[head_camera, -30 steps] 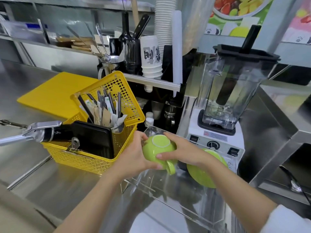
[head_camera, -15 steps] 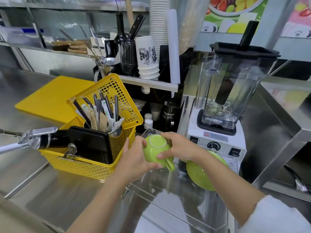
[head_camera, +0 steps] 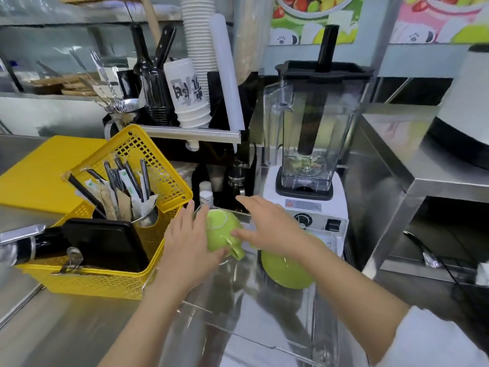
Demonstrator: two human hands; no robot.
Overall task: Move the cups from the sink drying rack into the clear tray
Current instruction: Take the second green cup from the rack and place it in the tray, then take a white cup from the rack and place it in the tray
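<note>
On the steel counter (head_camera: pixel 60 329), from largest down: blender (head_camera: pixel 308 144) at the back, yellow basket (head_camera: pixel 111 276) of utensils to the left, clear tray (head_camera: pixel 264 321) between them. Green cup (head_camera: pixel 221 230) sits upside down at the tray's far left corner, handle toward the viewer. Second green cup (head_camera: pixel 284 271) lies beside it, to the right. Left hand (head_camera: pixel 189 247) is flat against the first cup's side, fingers open. Right hand (head_camera: pixel 264 229) is spread open, fingertips (head_camera: pixel 236 234) touching the cup, no grasp.
</note>
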